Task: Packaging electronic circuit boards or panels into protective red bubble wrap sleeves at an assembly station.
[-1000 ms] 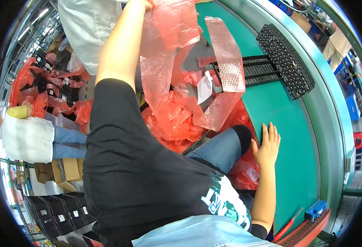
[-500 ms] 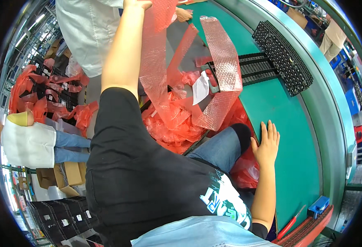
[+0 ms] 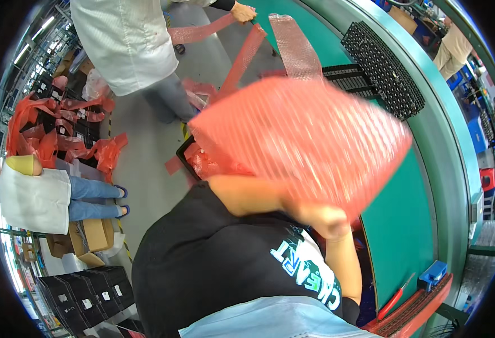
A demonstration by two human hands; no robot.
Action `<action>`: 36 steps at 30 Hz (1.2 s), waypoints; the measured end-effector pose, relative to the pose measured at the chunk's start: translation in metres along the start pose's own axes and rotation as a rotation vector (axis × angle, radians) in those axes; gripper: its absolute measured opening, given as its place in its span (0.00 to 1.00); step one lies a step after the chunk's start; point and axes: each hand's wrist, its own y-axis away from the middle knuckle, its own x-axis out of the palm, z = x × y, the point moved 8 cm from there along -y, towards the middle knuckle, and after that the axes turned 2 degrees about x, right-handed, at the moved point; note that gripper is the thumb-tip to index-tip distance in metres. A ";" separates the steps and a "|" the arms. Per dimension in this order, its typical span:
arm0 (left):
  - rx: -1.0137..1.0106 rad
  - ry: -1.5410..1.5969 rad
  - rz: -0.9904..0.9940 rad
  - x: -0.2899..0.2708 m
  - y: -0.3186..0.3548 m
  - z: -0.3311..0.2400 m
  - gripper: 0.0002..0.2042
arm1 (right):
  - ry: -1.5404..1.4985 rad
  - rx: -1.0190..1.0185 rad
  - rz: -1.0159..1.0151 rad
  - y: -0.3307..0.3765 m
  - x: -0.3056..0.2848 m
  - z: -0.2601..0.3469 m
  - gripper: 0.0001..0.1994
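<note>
A wide sheet of red bubble wrap (image 3: 309,138), blurred by motion, spreads in front of me and over part of the green work surface (image 3: 402,225). My left arm is bent across my chest. At the sheet's near lower edge my left hand (image 3: 322,218) is closed on the wrap, its fingers smeared. Right beside it ends my right forearm (image 3: 344,267); the fingers of my right hand are hidden by the left hand and the sheet. Behind the sheet, a clearer bubble wrap strip (image 3: 296,48) and a black slatted part (image 3: 346,78) show in part.
A black perforated block (image 3: 383,73) stands on the far green surface. A red-handled tool (image 3: 394,301) and a blue block (image 3: 434,275) lie near right. At the far left, a co-worker's hand (image 3: 243,12) holds a red strip. Black crates (image 3: 84,296) stand at left.
My left arm has swung from far ahead down across my chest, bringing the red bubble wrap toward my right hand. My right hand has left the green surface. The nearby co-worker's hand has shifted left.
</note>
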 end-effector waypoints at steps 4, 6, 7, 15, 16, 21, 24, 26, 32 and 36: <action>-0.272 -0.170 0.294 0.046 0.005 0.077 0.34 | -0.292 0.004 -0.145 0.036 -0.056 0.020 0.32; -0.413 -0.242 0.453 0.068 0.018 0.107 0.34 | -0.352 0.004 -0.279 0.069 -0.092 0.040 0.28; -0.488 -0.285 0.546 0.075 0.032 0.117 0.34 | -0.320 -0.004 -0.354 0.085 -0.104 0.050 0.24; -0.151 0.559 -0.409 -0.004 0.070 0.134 0.46 | 0.046 -0.449 -0.277 0.221 -0.100 0.197 0.25; -0.102 0.754 -0.352 -0.009 0.065 0.124 0.53 | 0.149 -0.658 -0.764 0.254 -0.108 0.223 0.25; 0.029 0.948 -0.460 -0.121 0.105 0.114 0.57 | 0.243 -0.803 -1.240 0.300 -0.117 0.223 0.26; 0.048 1.045 -0.777 -0.189 0.166 0.123 0.46 | 0.184 -0.751 -1.165 0.275 -0.124 0.197 0.26; 0.136 0.937 -0.702 -0.210 0.149 0.080 0.34 | 0.147 -0.753 -1.098 0.238 -0.134 0.179 0.26; 0.242 -0.037 -0.162 -0.130 0.092 -0.153 0.12 | 0.213 -0.647 -1.006 0.239 -0.127 0.186 0.26; 0.494 0.266 0.160 -0.134 0.082 -0.135 0.13 | 0.203 -0.642 -0.945 0.231 -0.124 0.181 0.26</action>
